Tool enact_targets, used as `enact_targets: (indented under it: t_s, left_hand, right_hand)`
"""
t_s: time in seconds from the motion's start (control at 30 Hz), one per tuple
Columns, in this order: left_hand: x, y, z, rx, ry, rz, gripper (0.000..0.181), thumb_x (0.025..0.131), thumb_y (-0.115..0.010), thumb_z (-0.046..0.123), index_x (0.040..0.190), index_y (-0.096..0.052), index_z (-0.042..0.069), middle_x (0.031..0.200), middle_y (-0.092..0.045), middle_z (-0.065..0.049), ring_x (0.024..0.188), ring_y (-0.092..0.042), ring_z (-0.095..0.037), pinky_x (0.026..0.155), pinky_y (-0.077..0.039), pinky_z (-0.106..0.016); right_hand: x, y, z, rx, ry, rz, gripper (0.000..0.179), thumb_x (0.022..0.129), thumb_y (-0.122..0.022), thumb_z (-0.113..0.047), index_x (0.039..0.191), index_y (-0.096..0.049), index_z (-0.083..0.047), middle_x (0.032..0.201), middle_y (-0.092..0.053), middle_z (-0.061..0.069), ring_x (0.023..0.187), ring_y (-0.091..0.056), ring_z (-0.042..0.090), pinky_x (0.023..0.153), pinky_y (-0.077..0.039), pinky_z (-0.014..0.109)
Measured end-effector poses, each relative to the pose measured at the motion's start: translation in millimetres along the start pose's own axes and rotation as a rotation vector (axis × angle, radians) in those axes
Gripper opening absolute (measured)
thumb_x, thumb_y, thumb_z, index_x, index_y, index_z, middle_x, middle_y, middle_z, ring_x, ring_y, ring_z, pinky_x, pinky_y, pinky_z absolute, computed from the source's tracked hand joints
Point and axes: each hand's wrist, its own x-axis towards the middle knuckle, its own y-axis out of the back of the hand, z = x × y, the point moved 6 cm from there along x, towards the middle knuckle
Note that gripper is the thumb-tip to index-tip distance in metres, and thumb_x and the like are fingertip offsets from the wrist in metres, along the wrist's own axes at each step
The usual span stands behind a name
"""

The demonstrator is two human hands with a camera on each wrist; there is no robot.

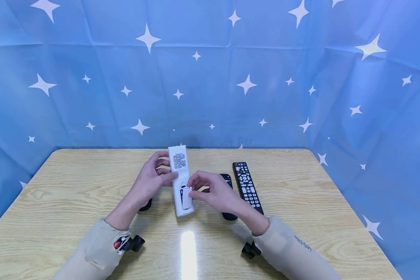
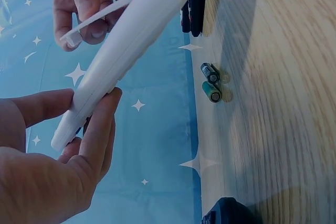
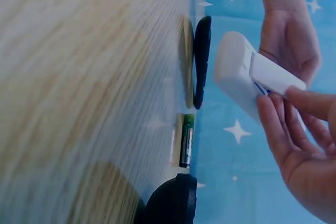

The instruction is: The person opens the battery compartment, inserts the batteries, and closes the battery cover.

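A white remote control [image 1: 179, 158] is held above the table, its back with a printed label facing up. My left hand [image 1: 149, 179] grips its upper part, thumb on the near side and fingers around the far edge. With thumb and fingers my right hand [image 1: 219, 191] pinches the white battery cover [image 1: 187, 199]. That cover stands tilted away from the back, its lower end close to the remote, as the left wrist view shows. A dark bluish strip shows in the gap beneath the cover; what it is I cannot tell.
Two small batteries, one battery [image 2: 210, 72] beside a green-ended battery [image 2: 212, 93], lie on the wooden table [image 1: 91, 186]. To the right lie a black remote [image 1: 248, 186] and another black remote [image 1: 230, 216], partly behind my right hand. A dark object [image 1: 146, 206] shows beside my left wrist.
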Motion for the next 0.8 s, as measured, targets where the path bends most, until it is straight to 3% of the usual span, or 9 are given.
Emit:
enact_targets:
  t_s: [0.3, 0.5, 0.8]
  left_hand:
    - [-0.1, -1.6, -1.5, 0.002, -0.014, -0.004, 0.059, 0.092, -0.069, -0.007, 0.145, -0.042, 0.001, 0.122, -0.057, -0.022, 0.098, -0.066, -0.026, 0.075, -0.062, -0.040]
    - [-1.6, -4.1, -0.4, 0.006, -0.020, -0.013, 0.061, 0.091, -0.070, -0.007, 0.144, -0.043, 0.003, 0.122, -0.057, -0.021, 0.099, -0.066, -0.028, 0.075, -0.063, -0.040]
    - [-2.1, -4.7, -0.4, 0.013, -0.028, -0.015, 0.061, 0.091, -0.070, -0.006, 0.145, -0.043, 0.003, 0.122, -0.056, -0.021, 0.099, -0.065, -0.028, 0.075, -0.062, -0.039]
  right_hand:
    - [1.0, -3.2, 0.6, -0.098, 0.016, 0.026, 0.014, 0.094, -0.075, -0.004, 0.105, -0.068, -0.010, 0.096, -0.070, -0.001, 0.086, -0.065, 0.010, 0.073, -0.059, 0.036]
    - [1.4, -3.3, -4.8, -0.198, 0.053, 0.057, 0.017, 0.091, -0.078, -0.003, 0.104, -0.069, -0.010, 0.093, -0.065, -0.004, 0.083, -0.061, 0.011, 0.067, -0.057, 0.028]
    - [2.1, -4.2, -2.5, -0.184, 0.027, 0.057, 0.025, 0.091, -0.078, -0.002, 0.110, -0.063, -0.009, 0.091, -0.062, -0.003, 0.083, -0.061, 0.011, 0.069, -0.057, 0.030]
